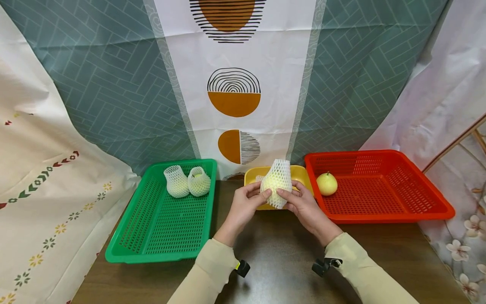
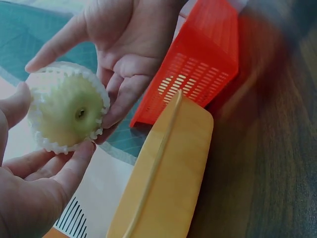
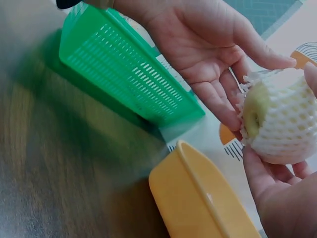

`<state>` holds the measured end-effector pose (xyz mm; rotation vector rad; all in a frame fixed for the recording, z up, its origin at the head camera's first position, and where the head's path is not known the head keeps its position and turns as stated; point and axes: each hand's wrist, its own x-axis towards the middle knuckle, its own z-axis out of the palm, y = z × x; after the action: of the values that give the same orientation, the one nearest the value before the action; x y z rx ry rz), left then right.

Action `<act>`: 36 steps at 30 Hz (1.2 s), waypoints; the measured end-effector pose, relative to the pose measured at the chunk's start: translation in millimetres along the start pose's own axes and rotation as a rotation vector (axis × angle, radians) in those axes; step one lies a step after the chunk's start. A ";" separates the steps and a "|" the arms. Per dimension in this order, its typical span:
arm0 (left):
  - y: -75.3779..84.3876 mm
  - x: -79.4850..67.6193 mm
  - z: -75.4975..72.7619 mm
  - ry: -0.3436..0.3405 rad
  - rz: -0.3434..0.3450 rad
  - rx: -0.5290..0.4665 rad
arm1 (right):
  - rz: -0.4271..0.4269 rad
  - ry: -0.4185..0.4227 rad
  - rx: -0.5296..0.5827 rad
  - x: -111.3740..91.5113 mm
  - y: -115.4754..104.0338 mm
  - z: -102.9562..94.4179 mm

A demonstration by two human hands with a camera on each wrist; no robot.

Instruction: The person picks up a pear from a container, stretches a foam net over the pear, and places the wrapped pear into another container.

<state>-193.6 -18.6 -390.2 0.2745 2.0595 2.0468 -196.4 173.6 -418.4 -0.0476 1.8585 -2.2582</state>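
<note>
Between both hands a pale yellow pear (image 2: pixel 74 109) is wrapped in a white foam net sleeve (image 1: pixel 280 173), held up over the yellow basket (image 1: pixel 250 175). The left hand (image 1: pixel 247 202) grips its left side, thumb in front and fingers behind. On the other side the right hand (image 1: pixel 303 206) grips it the same way. One end of the pear shows bare through the sleeve's opening in both wrist views, and the sleeve's upper part stands up past the fruit in the head view. White netting (image 1: pixel 260 178) also shows inside the yellow basket, partly hidden by the left hand.
To the left stands a green basket (image 1: pixel 159 255) with two net-wrapped pears (image 1: pixel 177 185) near its back edge. A red basket (image 1: pixel 391 217) at the right contains one bare pear (image 1: pixel 327 184) by its left wall. Patterned cloth (image 1: pixel 247 55) hangs behind the brown table (image 1: pixel 281 257).
</note>
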 end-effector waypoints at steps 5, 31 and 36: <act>-13.9 8.2 -2.8 0.003 -0.014 -0.019 | 0.011 0.001 0.018 -0.9 -1.8 1.4; 6.2 7.7 -9.2 0.089 0.062 0.311 | -0.073 0.076 -0.025 -0.3 -2.9 4.7; 22.8 12.8 -13.1 0.058 0.066 0.346 | -0.114 0.082 -0.042 -0.9 -5.4 7.5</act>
<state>-210.2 -27.2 -367.7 0.3486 2.4670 1.7400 -195.1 167.5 -411.5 -0.0708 1.9932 -2.3290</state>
